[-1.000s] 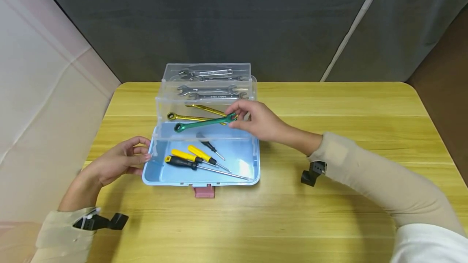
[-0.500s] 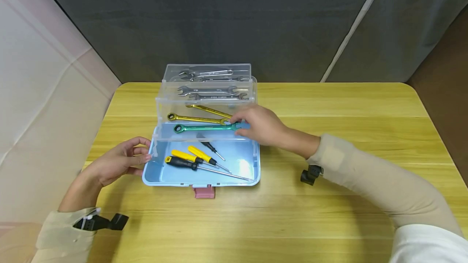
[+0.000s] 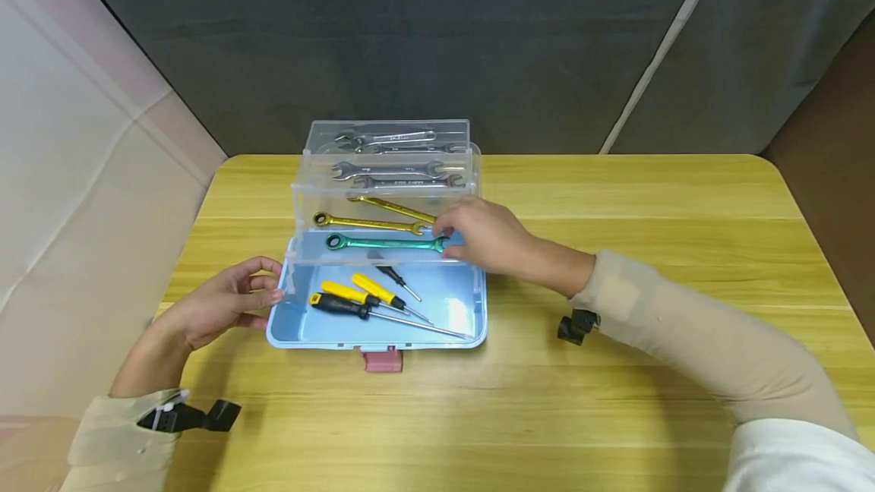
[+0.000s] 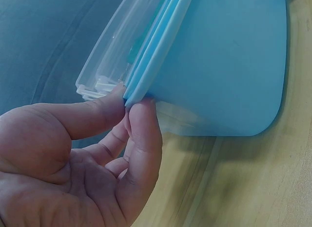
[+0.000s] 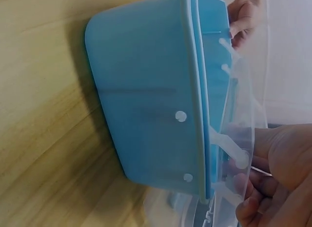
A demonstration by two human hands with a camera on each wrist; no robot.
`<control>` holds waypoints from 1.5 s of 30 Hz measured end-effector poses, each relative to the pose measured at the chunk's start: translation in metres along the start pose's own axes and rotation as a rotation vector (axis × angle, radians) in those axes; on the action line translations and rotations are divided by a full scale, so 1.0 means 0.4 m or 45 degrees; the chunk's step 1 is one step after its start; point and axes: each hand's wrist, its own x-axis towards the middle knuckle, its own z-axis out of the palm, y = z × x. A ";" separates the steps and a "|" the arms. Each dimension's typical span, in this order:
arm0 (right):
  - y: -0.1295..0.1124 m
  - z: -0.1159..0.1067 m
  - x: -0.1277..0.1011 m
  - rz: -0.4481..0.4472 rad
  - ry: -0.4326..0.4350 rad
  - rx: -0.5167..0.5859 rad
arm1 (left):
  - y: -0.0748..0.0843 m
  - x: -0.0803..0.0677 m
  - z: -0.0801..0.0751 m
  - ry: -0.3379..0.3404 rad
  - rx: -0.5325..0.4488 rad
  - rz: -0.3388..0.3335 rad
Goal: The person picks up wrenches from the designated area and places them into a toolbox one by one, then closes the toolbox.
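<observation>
In the head view, a light-blue toolbox [image 3: 273, 336] stands with its clear tiered trays raised behind it. My left hand [image 3: 229, 298] is at its left side; in the left wrist view, thumb and index finger pinch the blue rim [image 4: 158, 51]. A green ratchet wrench [image 3: 390, 244] lies lengthwise in the lowest clear tray [image 3: 314, 255]. My right hand [image 3: 488, 238] reaches in from the right, thumb and fingers around the wrench's open end. Behind it are two gold wrenches [image 3: 365, 224]. In the right wrist view, the clear tray wall partly covers the right fingers [image 5: 256, 188].
Several silver wrenches [image 3: 390, 171] fill the upper trays. In the blue bottom lie screwdrivers with yellow and black handles [image 3: 338, 304]. A pink latch [image 3: 383, 361] hangs at the box's front. The wooden table [image 3: 615, 416] ends at a dark grey curtain [image 3: 410, 36].
My right hand has brought the green wrench down from above the tray until it lies level in it, then shifted slightly right. The left hand has stayed at the rim.
</observation>
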 end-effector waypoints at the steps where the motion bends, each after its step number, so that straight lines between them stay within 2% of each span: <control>1: 0.000 0.001 0.000 -0.002 0.000 0.001 | -0.001 -0.001 0.000 0.002 0.000 0.001; 6: 0.007 0.008 -0.003 -0.031 0.023 0.027 | -0.004 -0.007 -0.001 0.010 0.010 0.004; 10: 0.022 0.010 -0.012 -0.071 0.102 0.122 | -0.002 -0.009 -0.002 0.017 0.038 0.002; 15: 0.057 0.003 -0.023 -0.126 0.322 0.314 | 0.007 0.000 -0.011 0.017 0.099 -0.028; 19: 0.090 -0.006 -0.025 -0.086 0.535 0.499 | 0.012 0.013 -0.030 0.031 0.124 -0.072; 24: 0.135 -0.014 -0.015 0.020 0.755 0.702 | 0.037 0.031 -0.066 0.187 0.149 -0.108; 28: 0.175 -0.009 0.002 0.111 0.841 0.810 | 0.070 0.060 -0.091 0.325 0.169 -0.034; 32: 0.203 0.001 0.023 0.207 0.775 0.993 | 0.104 0.099 -0.102 0.456 0.153 0.074; 34: 0.211 0.008 0.033 0.276 0.695 1.116 | 0.119 0.122 -0.103 0.508 0.178 0.094; 36: 0.217 0.018 0.043 0.354 0.605 1.213 | 0.133 0.144 -0.104 0.514 0.201 0.081; 38: 0.219 0.031 0.050 0.436 0.526 1.276 | 0.144 0.163 -0.108 0.458 0.228 0.032; 41: 0.215 0.050 0.055 0.526 0.418 1.319 | 0.157 0.184 -0.117 0.295 0.184 -0.055; 43: 0.212 0.061 0.056 0.559 0.358 1.345 | 0.160 0.194 -0.123 0.192 0.166 -0.102; 45: 0.208 0.071 0.056 0.560 0.312 1.378 | 0.158 0.203 -0.123 0.127 0.164 -0.124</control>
